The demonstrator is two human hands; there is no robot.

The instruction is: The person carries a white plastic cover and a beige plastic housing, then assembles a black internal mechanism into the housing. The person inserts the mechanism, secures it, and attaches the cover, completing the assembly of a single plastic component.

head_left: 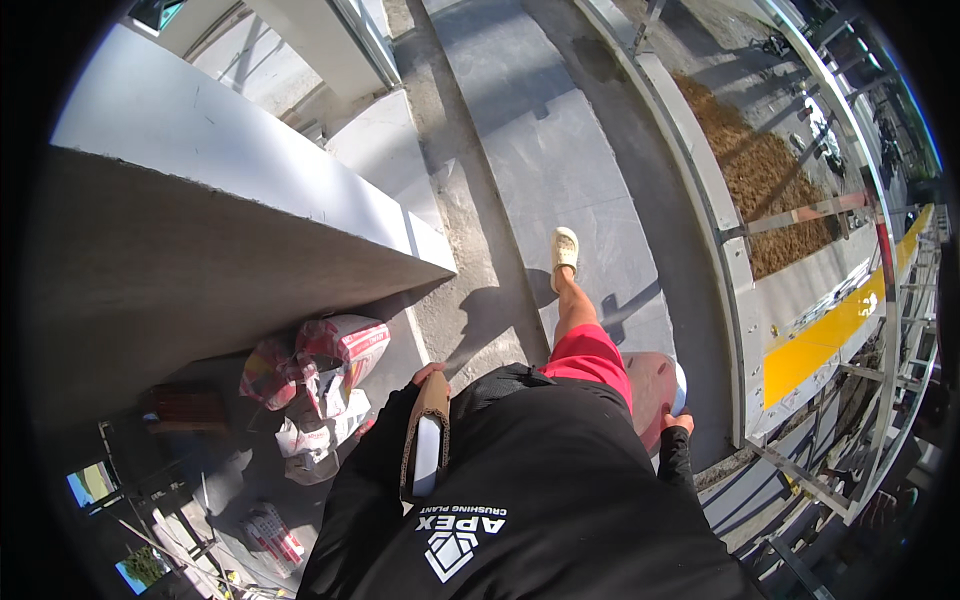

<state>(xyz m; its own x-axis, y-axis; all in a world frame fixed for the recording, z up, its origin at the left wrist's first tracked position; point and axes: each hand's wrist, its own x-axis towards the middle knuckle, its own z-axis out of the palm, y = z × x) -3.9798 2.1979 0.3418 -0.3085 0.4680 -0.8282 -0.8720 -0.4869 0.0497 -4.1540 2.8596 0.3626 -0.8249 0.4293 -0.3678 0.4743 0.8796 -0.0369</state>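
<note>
Black jacket (560, 480): nearest us, filling 6 o'clock, worn above red shorts (590, 362).
Pale wall (250, 190): runs from 10 o'clock toward the centre, its side in shade.
Grey walkway (550, 130): stretches up to 12 o'clock.
Red-and-white bags (355, 338): heaped at 8 o'clock, near the wall's shaded side.
Reddish round-edged piece (648, 385): at 4 o'clock beside our thigh, pale along its outer edge.
Cardboard piece (434, 398): at 7 o'clock, close to our jacket, something white inside it.
Cream shoe (565, 247): toward 2 o'clock, over the walkway.
Right hand (680, 421): at 4 o'clock, we hold the reddish piece's outer edge, fingers curled closed.
Left hand (430, 372): at 7 o'clock, our fingers bend closed over the cardboard's far end; its palm is hidden.
</note>
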